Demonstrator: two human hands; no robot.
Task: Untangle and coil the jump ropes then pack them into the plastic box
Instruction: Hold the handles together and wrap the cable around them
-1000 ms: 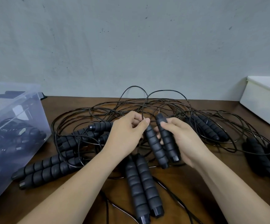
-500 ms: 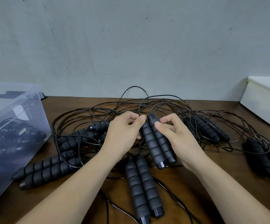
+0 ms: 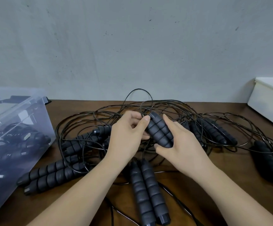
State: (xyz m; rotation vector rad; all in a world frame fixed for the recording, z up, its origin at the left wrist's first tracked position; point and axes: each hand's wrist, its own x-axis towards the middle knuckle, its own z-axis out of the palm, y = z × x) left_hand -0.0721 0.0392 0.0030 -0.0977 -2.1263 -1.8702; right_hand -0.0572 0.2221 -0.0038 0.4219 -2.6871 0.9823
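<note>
Centrally, the right hand (image 3: 183, 144) grips a pair of black ribbed foam handles (image 3: 159, 131), while the left hand (image 3: 126, 136) pinches one of the tangled thin black cords (image 3: 165, 104) beside them.

Left hand (image 3: 126, 137) and right hand (image 3: 184, 146) are bare (short nails (image 3: 147, 118)).
</note>
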